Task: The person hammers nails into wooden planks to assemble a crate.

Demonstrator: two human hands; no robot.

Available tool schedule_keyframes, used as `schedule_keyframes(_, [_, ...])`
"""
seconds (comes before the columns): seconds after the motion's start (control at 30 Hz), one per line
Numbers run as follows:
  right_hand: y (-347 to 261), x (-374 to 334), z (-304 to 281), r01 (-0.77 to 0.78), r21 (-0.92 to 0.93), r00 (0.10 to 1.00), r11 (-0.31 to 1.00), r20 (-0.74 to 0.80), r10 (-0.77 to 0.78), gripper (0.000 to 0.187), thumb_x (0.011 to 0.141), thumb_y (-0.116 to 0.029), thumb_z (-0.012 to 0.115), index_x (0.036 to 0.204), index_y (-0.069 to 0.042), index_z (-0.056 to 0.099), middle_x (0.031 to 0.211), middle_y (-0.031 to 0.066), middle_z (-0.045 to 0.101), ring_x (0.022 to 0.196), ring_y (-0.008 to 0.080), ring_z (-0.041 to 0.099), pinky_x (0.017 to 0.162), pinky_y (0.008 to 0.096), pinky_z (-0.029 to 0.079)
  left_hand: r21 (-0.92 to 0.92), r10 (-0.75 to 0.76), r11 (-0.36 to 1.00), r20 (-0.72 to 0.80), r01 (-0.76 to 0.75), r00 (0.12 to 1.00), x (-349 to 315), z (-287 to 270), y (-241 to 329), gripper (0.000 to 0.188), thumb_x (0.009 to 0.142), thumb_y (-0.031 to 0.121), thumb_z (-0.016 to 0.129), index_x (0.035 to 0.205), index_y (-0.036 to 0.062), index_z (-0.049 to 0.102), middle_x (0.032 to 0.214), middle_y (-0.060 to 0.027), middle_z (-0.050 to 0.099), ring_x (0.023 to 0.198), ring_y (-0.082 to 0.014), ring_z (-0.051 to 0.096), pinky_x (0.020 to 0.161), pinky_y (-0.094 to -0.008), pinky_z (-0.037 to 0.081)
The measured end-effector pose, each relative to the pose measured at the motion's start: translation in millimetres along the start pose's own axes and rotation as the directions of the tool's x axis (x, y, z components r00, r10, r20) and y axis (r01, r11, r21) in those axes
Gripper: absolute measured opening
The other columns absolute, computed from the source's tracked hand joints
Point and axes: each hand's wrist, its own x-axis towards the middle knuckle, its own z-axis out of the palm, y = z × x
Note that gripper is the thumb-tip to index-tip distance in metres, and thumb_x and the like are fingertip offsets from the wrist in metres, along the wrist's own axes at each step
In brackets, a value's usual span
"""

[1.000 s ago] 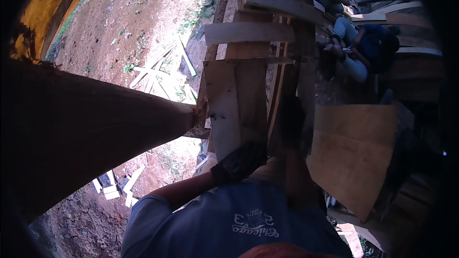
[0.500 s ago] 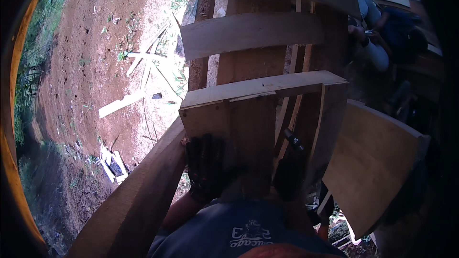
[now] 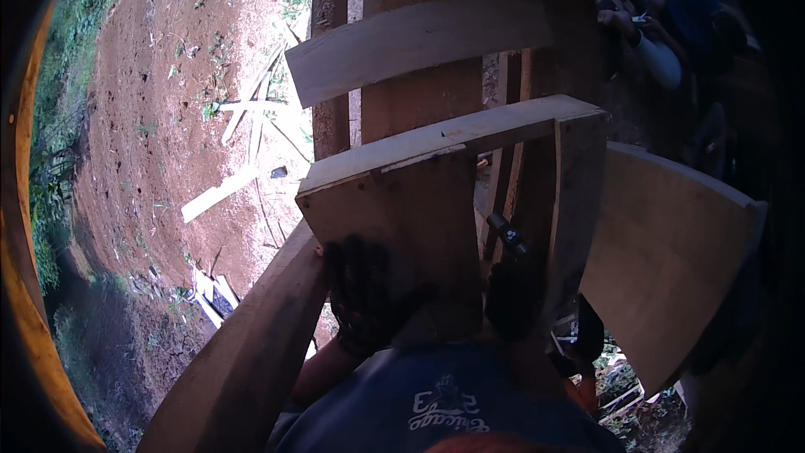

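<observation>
A wooden frame of boards (image 3: 428, 138) stands before me, with a pale plank edge along its top and an upright slat (image 3: 574, 193) on its right. My left hand (image 3: 365, 294), in a black glove, rests with its fingers stretched out against the wide brown board (image 3: 423, 231) of this frame. In deep shadow, my gloved right hand (image 3: 511, 306) is closed around a hammer. The dark hammer head (image 3: 510, 235) sticks up above that hand, between the wide board and the slat. Its handle is mostly hidden by the glove.
A loose plank (image 3: 419, 42) lies across long beams farther off. A thick board (image 3: 239, 344) slants up from the lower left. At right leans a curved-looking panel (image 3: 671, 260). Another person (image 3: 671, 25) crouches at the upper right. Wood offcuts (image 3: 218, 193) lie on reddish soil.
My view has shifted slightly, so the frame and planks sit higher and a little to the left. Both hands keep their places, the left on the board and the right around the hammer.
</observation>
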Motion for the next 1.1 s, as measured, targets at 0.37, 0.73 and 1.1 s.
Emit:
schedule_keyframes(0.37, [7.7,-0.4,54.2,0.139,-0.215,0.837,0.967,-0.496,-0.231,0.028,0.107,-0.03,0.069,0.126,-0.01,0.074,0.106,0.0084,0.074,0.101,0.0252,0.073,0.085,0.0387,0.061,-0.138,0.034,0.99,0.005,-0.033,0.999,-2.2,-4.2,4.2,0.108,0.085,0.049,0.091,0.168,0.0054,0.038,0.177,-0.0284,0.023,0.163,-0.0548,0.02,0.13,-0.0677,0.025])
schedule_keyframes(0.73, [16.2,12.1,38.2,0.305,-0.434,0.558,0.848,-0.64,-0.528,0.039,0.094,-0.02,0.076,0.13,-0.008,0.066,0.122,0.0157,0.068,0.115,0.0364,0.068,0.093,0.0455,0.059,-0.07,0.143,0.986,-0.092,-0.15,0.985,-37.4,-39.1,26.9,0.088,0.092,0.041,0.087,0.159,-0.0004,0.049,0.168,-0.0304,0.041,0.159,-0.0511,0.033,0.129,-0.059,0.032])
schedule_keyframes(1.1, [50.0,-188.1,122.1,-0.416,-0.449,0.722,0.791,-0.692,-0.013,0.026,0.107,-0.022,0.058,0.129,-0.016,0.069,0.114,0.0081,0.068,0.101,0.0265,0.069,0.078,0.044,0.056,-0.317,0.555,0.802,0.079,-0.507,0.828,-191.1,-46.9,38.3,0.057,0.096,0.029,0.084,0.141,-0.0003,0.064,0.149,-0.023,0.063,0.145,-0.0463,0.054,0.115,-0.0557,0.05])
